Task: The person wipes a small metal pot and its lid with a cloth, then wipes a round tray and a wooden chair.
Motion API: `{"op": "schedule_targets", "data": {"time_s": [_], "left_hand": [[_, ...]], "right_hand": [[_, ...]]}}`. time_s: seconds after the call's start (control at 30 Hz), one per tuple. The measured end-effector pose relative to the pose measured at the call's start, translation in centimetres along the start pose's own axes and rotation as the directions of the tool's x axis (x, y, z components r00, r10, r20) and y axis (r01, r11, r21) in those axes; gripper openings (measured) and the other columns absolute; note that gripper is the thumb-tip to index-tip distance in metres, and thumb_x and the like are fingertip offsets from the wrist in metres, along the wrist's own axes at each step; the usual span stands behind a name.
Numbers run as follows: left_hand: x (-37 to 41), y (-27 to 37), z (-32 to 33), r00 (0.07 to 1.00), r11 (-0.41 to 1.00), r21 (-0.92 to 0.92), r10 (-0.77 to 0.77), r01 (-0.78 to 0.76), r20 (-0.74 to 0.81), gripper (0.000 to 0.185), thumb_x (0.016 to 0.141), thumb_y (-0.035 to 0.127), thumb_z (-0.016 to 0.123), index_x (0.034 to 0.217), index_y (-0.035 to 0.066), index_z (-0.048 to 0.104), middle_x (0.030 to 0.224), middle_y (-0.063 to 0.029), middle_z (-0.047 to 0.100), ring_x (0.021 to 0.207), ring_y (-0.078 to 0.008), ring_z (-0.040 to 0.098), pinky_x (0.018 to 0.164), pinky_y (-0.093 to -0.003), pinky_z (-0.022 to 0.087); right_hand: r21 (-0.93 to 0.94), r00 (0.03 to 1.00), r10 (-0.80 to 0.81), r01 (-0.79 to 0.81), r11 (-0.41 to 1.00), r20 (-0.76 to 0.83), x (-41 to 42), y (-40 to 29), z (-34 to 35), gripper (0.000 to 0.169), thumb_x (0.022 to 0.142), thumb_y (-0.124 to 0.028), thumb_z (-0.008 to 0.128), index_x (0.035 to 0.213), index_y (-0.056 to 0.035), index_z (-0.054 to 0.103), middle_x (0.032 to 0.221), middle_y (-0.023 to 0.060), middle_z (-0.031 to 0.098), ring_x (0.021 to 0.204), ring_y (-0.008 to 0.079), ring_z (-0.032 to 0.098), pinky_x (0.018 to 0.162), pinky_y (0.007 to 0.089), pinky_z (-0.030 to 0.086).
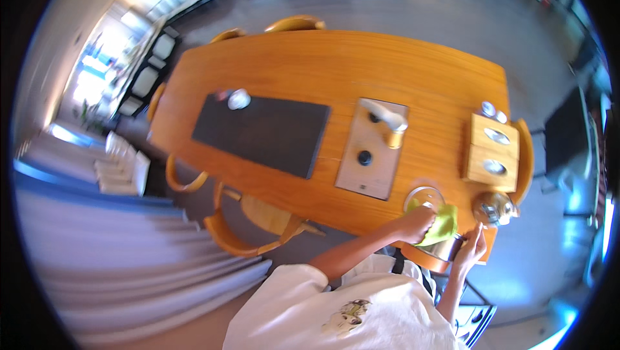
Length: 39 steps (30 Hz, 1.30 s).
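My left hand (419, 224) grips a yellow-green cloth (444, 226), which hangs over a shiny metal pot (438, 251) at the near right edge of the wooden table. My right hand (469, 252) is at the pot's right side, thumb and fingers on its dark handle, one finger pointing up. Just beyond my left hand lies a round clear lid (422, 196), partly hidden by the hand and the cloth. A rounded glass vessel, perhaps a teapot (493, 208), stands beyond my right hand. The pot's inside is hidden, and the picture is somewhat blurred.
Two wooden tissue boxes (493, 149) and small silvery-topped items (488, 109) are at the right. A tray (353, 175) carries a cylindrical container (395, 136) and dark round pieces. Farther left lies a dark mat (266, 132) with a white object (239, 100). Chairs (227, 238) surround the wooden table (416, 73).
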<state>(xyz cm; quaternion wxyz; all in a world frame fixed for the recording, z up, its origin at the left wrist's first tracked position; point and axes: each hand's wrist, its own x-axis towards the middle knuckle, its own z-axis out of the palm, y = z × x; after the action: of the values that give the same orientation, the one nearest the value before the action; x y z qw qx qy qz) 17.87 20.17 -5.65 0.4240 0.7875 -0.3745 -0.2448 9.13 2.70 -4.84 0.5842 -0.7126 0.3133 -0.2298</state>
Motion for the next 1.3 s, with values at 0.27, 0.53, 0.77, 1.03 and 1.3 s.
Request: {"op": "schedule_targets", "data": {"time_s": [0.27, 0.53, 0.77, 1.03, 1.3], "left_hand": [[-1.1, 5.4, 3.7, 0.880, 0.821, 0.320, 0.461, -0.473, 0.116, 0.010, 0.065, 0.014, 0.066, 0.062, 0.004, 0.064, 0.066, -0.0123, 0.061, 0.068, -0.0290, 0.061, 0.068, -0.0384, 0.049], [2.0, 8.7, 8.2, 0.923, 0.984, -0.178, 0.088, -0.022, 0.376, 0.012, 0.074, 0.004, 0.059, 0.086, 0.000, 0.062, 0.074, -0.0214, 0.061, 0.077, -0.0435, 0.057, 0.075, -0.0482, 0.046], [2.2, 7.9, 11.1, 0.951, 0.927, -0.366, 0.033, 0.086, 0.307, 0.029, 0.075, 0.001, 0.058, 0.104, -0.003, 0.053, 0.098, -0.0270, 0.058, 0.093, -0.0420, 0.056, 0.078, -0.0441, 0.046], [2.7, 3.8, 13.3, 0.975, 0.994, -0.101, 0.071, -0.051, 0.212, 0.017, 0.072, 0.009, 0.067, 0.087, 0.001, 0.063, 0.082, -0.0180, 0.064, 0.079, -0.0367, 0.062, 0.068, -0.0436, 0.049], [-2.5, -2.6, 11.0, 0.951, 0.150, -0.983, -0.272, -0.109, -0.147, 0.057, 0.095, 0.043, 0.047, 0.140, 0.009, 0.036, 0.131, -0.0086, 0.049, 0.119, -0.0212, 0.051, 0.103, -0.0410, 0.040]], "right_hand": [[0.416, 0.544, 0.550, -0.839, 0.350, 0.634, 0.0, -1.2, -5.9, 0.059, 0.094, -0.054, 0.040, 0.128, -0.0070, 0.050, 0.121, 0.0110, 0.060, 0.107, 0.0251, 0.060, 0.085, 0.0436, 0.053], [0.182, 0.874, 0.278, -0.372, 0.910, 0.399, -1.2, 2.4, -8.7, 0.067, 0.087, -0.041, 0.052, 0.139, -0.0024, 0.035, 0.131, 0.0138, 0.048, 0.119, 0.0233, 0.047, 0.103, 0.0348, 0.035], [0.286, 0.792, 0.457, -0.585, 0.759, 0.404, -0.9, 5.1, -9.6, 0.063, 0.085, -0.036, 0.054, 0.136, -0.0035, 0.036, 0.127, 0.0152, 0.049, 0.120, 0.0238, 0.045, 0.102, 0.0347, 0.035], [0.485, 0.757, 0.589, -0.642, 0.593, 0.282, -2.1, 10.9, -11.4, 0.060, 0.087, -0.042, 0.049, 0.136, -0.0112, 0.032, 0.123, 0.0133, 0.050, 0.105, 0.0267, 0.059, 0.071, 0.0409, 0.058], [0.195, 0.868, 0.480, -0.496, 0.846, 0.126, -1.7, 15.4, -13.7, 0.080, 0.072, -0.046, 0.064, 0.137, -0.0135, 0.030, 0.116, 0.0129, 0.050, 0.101, 0.0216, 0.055, 0.076, 0.0322, 0.050]]}}
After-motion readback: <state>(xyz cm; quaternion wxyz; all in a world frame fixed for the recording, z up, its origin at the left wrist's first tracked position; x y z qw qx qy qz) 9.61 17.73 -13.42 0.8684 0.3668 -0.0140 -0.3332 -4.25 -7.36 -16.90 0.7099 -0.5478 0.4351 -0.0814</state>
